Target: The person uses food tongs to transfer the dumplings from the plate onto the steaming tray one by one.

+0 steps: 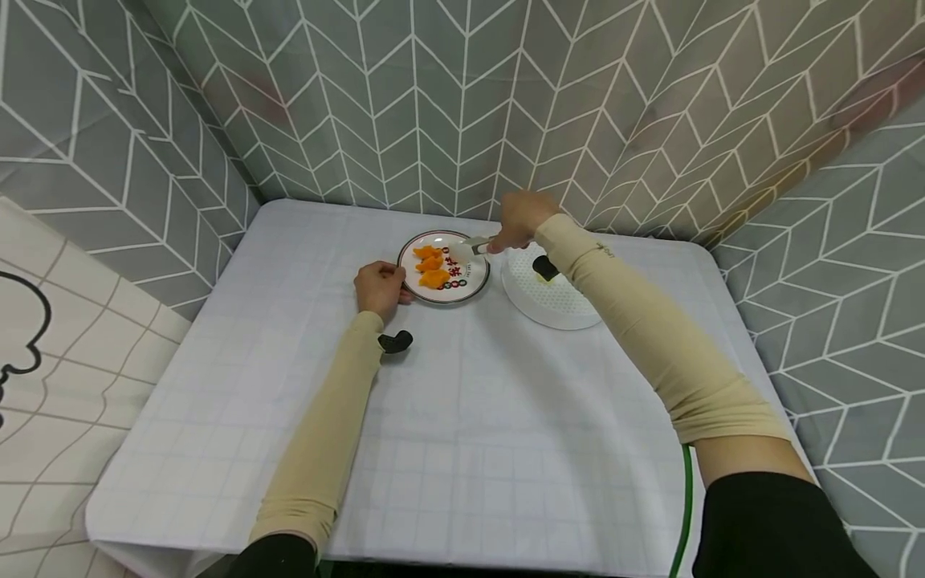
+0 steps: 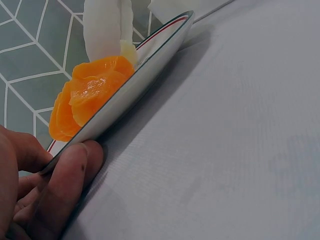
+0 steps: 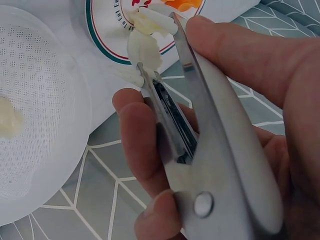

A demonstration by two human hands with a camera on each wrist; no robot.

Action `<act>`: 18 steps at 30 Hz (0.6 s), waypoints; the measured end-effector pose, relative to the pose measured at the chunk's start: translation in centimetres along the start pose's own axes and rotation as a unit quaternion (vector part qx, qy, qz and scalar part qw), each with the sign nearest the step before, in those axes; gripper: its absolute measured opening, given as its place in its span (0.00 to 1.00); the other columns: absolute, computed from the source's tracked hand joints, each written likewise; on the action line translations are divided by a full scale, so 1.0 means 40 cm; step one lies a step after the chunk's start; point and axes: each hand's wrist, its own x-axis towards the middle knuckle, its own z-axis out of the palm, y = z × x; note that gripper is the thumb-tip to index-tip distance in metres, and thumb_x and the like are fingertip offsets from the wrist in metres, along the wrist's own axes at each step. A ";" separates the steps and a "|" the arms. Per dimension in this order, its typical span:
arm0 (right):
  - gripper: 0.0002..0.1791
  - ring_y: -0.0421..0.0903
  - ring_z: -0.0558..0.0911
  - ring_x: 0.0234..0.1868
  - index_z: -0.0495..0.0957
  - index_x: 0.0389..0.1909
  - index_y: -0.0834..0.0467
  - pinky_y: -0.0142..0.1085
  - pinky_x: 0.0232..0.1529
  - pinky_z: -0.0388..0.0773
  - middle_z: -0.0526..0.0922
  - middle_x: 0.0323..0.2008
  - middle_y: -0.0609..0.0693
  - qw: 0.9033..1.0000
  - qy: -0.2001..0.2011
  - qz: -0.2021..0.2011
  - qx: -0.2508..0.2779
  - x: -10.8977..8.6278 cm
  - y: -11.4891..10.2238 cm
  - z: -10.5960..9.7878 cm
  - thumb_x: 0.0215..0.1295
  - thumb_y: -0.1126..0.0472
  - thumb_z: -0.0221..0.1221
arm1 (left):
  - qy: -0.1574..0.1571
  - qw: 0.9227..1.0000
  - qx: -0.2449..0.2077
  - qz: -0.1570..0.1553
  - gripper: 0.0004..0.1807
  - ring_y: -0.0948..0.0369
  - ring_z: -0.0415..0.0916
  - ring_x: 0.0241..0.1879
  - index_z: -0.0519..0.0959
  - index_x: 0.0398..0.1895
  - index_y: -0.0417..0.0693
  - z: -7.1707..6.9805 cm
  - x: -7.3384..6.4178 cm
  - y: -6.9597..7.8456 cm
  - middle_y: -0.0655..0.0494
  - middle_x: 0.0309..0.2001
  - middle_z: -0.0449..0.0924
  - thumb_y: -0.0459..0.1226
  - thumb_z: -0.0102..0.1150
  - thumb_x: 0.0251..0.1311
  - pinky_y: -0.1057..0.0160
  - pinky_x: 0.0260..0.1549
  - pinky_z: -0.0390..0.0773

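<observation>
My left hand (image 1: 379, 289) pinches the near-left rim of a round plate (image 1: 470, 289), thumb above and fingers beneath in the left wrist view. Several orange slices (image 1: 433, 278) lie on the plate's left side, over a red and black print. My right hand (image 1: 522, 218) grips metal tongs (image 3: 210, 135) with white tips, reaching over the plate from the right. Pale yellow pieces (image 3: 145, 25) show at the tips in the right wrist view, and the left wrist view shows a pale piece (image 2: 128, 51) against a white tip, beside the orange slices.
Just right of the plate stands a round white perforated strainer tray (image 1: 556, 309), with a pale piece (image 3: 9, 117) in it. A white cloth (image 1: 462, 449) covers the table. Patterned curtains (image 1: 433, 120) hang behind and at the sides. A green cable (image 1: 685, 514) runs under my right arm.
</observation>
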 end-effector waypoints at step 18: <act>0.23 0.50 0.85 0.37 0.92 0.34 0.56 0.36 0.29 0.76 0.90 0.27 0.49 0.999 0.008 0.007 0.034 -0.130 0.163 -0.068 0.66 0.39 0.67 | -0.007 1.000 0.021 0.002 0.17 0.64 0.84 0.18 0.79 0.60 0.35 -0.002 -0.007 -0.002 0.43 0.40 0.82 0.39 0.58 0.77 0.67 0.25 0.89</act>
